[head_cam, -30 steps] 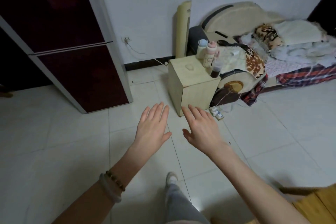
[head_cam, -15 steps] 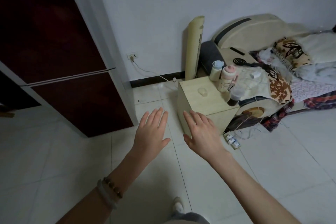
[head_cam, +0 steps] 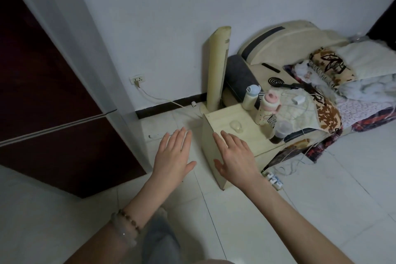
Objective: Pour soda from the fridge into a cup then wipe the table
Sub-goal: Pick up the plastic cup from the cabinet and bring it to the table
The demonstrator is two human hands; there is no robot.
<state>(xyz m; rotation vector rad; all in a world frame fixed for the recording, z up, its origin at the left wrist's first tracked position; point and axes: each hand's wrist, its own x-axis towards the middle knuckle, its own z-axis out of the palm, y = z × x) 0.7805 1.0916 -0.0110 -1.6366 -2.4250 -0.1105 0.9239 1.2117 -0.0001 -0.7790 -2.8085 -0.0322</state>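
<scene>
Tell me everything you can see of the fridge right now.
The fridge stands upright at the left on the white tile floor. It has two glossy dark-red doors, upper and lower, split by a silver strip, and a grey side panel. Both doors look shut. Its top and left side are out of frame. Nothing touches it; the left hand hovers open to its right.

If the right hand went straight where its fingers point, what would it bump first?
Probably the small pale wooden bedside cabinet, near its top left corner. How high the right hand is above it is hard to judge.
</scene>
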